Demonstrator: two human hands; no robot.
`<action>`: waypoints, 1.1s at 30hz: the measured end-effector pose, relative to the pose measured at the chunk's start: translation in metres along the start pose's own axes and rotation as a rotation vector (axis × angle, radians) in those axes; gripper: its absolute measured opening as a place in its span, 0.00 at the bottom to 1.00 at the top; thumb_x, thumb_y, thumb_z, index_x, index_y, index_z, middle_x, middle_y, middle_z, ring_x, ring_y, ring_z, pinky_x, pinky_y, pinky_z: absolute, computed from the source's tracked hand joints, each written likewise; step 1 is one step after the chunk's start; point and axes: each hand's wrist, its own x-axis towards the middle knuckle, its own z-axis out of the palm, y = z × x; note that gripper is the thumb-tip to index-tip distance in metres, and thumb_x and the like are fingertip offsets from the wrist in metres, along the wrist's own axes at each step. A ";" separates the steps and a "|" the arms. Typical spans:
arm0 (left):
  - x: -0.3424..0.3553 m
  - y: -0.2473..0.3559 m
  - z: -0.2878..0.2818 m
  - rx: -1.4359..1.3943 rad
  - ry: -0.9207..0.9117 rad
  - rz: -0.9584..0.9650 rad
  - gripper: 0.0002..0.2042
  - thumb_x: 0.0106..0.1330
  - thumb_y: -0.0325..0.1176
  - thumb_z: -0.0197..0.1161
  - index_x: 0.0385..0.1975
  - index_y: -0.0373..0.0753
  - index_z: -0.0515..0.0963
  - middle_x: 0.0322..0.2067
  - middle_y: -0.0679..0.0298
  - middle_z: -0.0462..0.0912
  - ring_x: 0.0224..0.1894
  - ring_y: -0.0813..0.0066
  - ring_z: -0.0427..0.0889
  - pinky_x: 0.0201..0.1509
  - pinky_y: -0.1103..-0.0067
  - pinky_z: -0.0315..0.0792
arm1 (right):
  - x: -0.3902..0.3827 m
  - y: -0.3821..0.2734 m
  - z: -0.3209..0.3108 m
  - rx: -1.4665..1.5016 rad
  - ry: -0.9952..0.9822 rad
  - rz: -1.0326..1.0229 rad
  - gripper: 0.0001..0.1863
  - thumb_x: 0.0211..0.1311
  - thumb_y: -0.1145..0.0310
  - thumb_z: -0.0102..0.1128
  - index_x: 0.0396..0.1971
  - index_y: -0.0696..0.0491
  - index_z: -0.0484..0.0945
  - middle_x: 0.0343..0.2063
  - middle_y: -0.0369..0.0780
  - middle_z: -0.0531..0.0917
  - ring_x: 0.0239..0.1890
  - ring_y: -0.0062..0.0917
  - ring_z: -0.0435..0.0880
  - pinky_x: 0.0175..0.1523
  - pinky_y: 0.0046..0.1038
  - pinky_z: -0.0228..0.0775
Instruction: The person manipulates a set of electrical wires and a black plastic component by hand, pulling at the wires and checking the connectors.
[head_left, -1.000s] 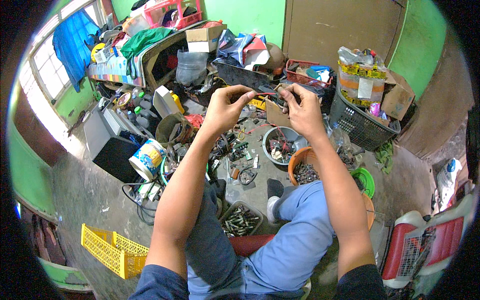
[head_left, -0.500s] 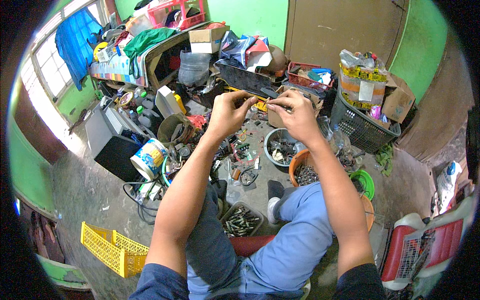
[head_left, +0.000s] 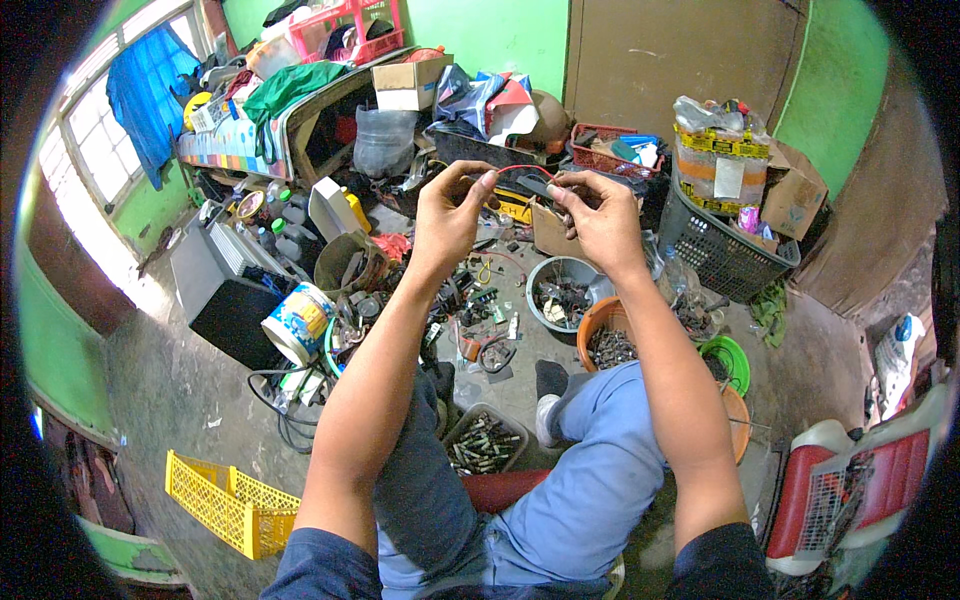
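Note:
A thin red wire (head_left: 520, 167) arcs up between my two raised hands. One end is pinched by the thumb and fingers of my left hand (head_left: 452, 212). At the other end my right hand (head_left: 602, 218) is closed, its thumb and forefinger together on the wire. A small dark flat piece (head_left: 536, 184) shows beside the right fingertips; whether I hold it or it lies behind cannot be made out. Below the hands, small circuit boards and loose parts (head_left: 482, 302) litter the floor.
A grey basin (head_left: 535, 318) and an orange bucket (head_left: 590, 362) hold small parts. Between my legs stands a tub (head_left: 522, 440) of cylindrical pieces. A yellow plastic crate (head_left: 210, 492) lies left; a dark laundry basket (head_left: 735, 262) stands right. A white bucket (head_left: 298, 322) leans left.
My hands have drawn slightly apart and tilted up. The red wire now shows as an arc between them, where before it was hardly visible.

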 end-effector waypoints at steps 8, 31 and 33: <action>0.000 -0.003 0.004 0.133 0.053 0.005 0.08 0.69 0.27 0.61 0.38 0.28 0.81 0.30 0.60 0.86 0.34 0.80 0.82 0.42 0.80 0.75 | 0.000 0.009 0.003 -0.049 -0.092 -0.271 0.06 0.62 0.71 0.68 0.35 0.58 0.86 0.26 0.35 0.85 0.23 0.13 0.79 0.26 0.18 0.72; -0.008 -0.008 0.013 0.152 -0.196 -0.019 0.09 0.66 0.28 0.65 0.42 0.31 0.84 0.33 0.59 0.89 0.34 0.84 0.81 0.39 0.81 0.76 | -0.005 -0.011 0.011 0.504 -0.164 0.117 0.05 0.61 0.75 0.67 0.33 0.59 0.79 0.27 0.42 0.86 0.27 0.23 0.87 0.30 0.24 0.82; -0.007 -0.005 0.015 0.154 -0.208 -0.036 0.09 0.66 0.28 0.65 0.42 0.31 0.84 0.33 0.59 0.89 0.34 0.84 0.81 0.39 0.80 0.76 | -0.003 -0.009 0.012 0.510 -0.146 0.092 0.05 0.61 0.75 0.67 0.33 0.59 0.79 0.27 0.42 0.86 0.27 0.23 0.87 0.30 0.24 0.82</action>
